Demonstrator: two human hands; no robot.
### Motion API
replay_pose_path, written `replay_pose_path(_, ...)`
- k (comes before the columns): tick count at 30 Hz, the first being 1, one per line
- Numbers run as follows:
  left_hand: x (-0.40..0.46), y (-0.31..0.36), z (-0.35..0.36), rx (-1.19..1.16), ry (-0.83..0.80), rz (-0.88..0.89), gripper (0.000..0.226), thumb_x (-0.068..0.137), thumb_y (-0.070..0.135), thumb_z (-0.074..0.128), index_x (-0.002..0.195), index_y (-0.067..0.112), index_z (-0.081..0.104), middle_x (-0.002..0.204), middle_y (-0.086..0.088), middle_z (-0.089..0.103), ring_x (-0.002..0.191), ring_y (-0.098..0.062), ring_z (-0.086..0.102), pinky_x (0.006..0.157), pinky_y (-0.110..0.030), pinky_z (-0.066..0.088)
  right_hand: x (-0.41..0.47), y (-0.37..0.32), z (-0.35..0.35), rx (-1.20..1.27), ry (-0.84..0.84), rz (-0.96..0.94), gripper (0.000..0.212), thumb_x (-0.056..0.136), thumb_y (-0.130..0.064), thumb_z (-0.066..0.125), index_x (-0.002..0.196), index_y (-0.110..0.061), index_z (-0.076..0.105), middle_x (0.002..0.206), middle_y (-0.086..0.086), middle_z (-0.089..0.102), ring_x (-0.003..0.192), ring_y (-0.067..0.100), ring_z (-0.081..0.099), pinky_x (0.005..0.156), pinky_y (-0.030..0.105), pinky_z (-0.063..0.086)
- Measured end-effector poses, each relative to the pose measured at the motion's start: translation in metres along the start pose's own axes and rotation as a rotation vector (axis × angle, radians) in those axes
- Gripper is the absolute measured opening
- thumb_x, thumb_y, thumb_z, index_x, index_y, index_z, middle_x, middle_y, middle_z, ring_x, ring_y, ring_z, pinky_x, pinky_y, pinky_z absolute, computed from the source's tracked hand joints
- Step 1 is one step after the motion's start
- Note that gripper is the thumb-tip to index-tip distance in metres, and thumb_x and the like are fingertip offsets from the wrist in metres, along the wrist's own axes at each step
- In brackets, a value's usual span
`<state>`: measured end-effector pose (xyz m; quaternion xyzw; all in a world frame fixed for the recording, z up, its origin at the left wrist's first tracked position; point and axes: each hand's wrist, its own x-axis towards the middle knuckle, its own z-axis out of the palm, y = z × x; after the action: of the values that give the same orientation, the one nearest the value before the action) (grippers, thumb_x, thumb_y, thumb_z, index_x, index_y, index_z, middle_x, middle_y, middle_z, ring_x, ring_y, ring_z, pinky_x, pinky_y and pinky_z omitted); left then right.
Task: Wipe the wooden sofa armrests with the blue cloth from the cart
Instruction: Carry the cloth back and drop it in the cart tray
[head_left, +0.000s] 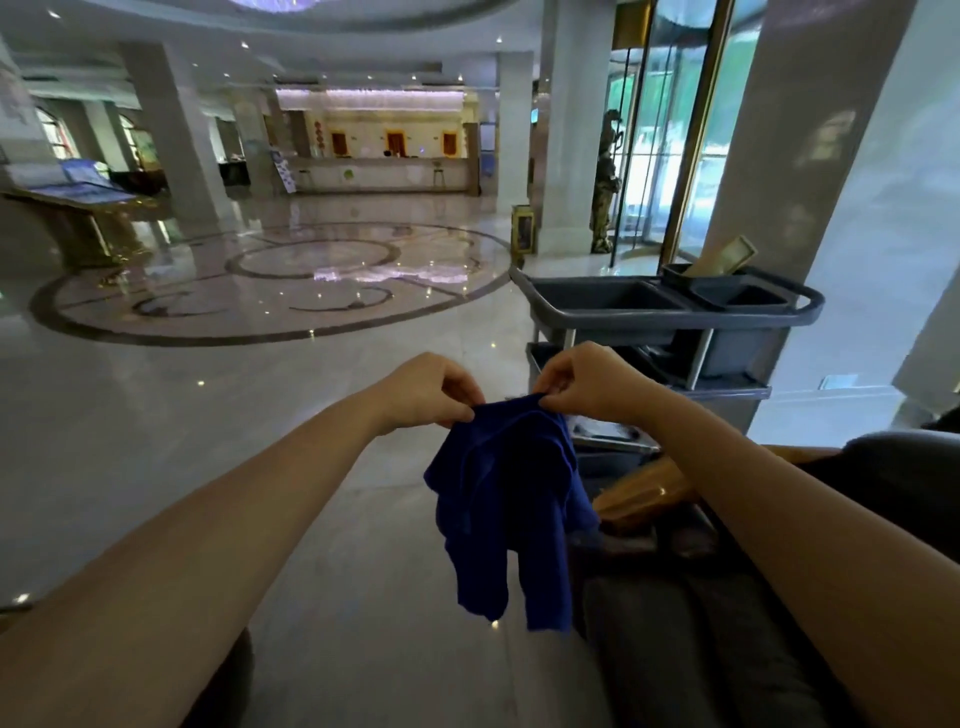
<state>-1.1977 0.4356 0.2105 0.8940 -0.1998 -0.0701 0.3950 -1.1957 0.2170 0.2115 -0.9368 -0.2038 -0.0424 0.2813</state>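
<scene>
The cloth (506, 512) hung in the air betw. both hands, long axis vertical, two loose ends pointing down. The left hand (431, 389) and right hand (584, 382) pinched its top edge w/ thumb and fingertips, close together. The cart (670, 312) stood just behind; the armrest (641, 493) lay low at right. The floor (182, 405) at left was wide open.

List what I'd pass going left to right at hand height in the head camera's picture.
left hand → blue cloth, pinched by both hands at its top edge → right hand → grey cart
</scene>
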Motion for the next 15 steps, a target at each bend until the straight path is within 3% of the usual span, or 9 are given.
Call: replay_pose_path(15, 0.340, -0.114, -0.132, -0.008, -0.031, 0.018, 0.017, 0.079, 0.000, 0.063, 0.084, 0.016, 0.067, 0.091, -0.007, 0.070, 0.083, -0.017, 0.067, 0.078, -0.031, 0.057, 0.346, 0.134, -0.016, 0.112, 0.029, 0.033, 0.012, 0.075, -0.011, 0.069, 0.074, -0.023, 0.069, 0.066, -0.012, 0.065, 0.057, -0.010, 0.060, 0.051, 0.001, 0.042)
